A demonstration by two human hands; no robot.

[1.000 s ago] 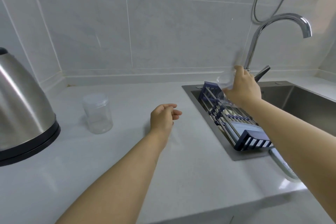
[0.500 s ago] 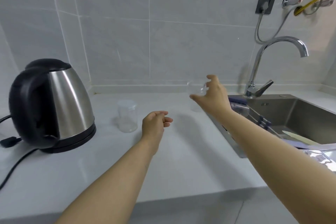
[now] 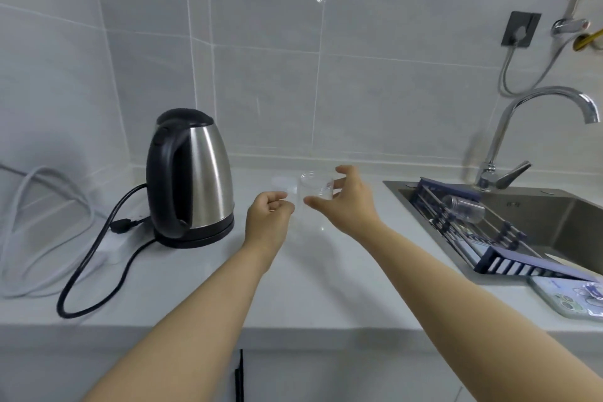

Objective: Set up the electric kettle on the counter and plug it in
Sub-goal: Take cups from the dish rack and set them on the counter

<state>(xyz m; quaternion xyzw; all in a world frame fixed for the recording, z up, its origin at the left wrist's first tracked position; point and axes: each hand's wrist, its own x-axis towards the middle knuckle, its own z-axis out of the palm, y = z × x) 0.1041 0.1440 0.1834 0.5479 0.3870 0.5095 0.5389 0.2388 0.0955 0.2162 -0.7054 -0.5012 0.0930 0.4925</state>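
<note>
The kettle [image 3: 202, 173] is brushed steel with a glossy black plastic handle and lid (its base too). Smooth pale bench [image 3: 326, 271], glossy wall tiles [image 3: 261, 91], polished chrome tap [image 3: 535, 114], clear plastic cup [image 3: 316, 189].

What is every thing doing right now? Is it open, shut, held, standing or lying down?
kettle: upright on its base, lid shut
black cord: loose on the counter
clear cup: upright, right hand open around it
left hand: loosely curled, empty
lidded jar: standing, lid on
bottle: lying on the rack
tap: no water running
</note>
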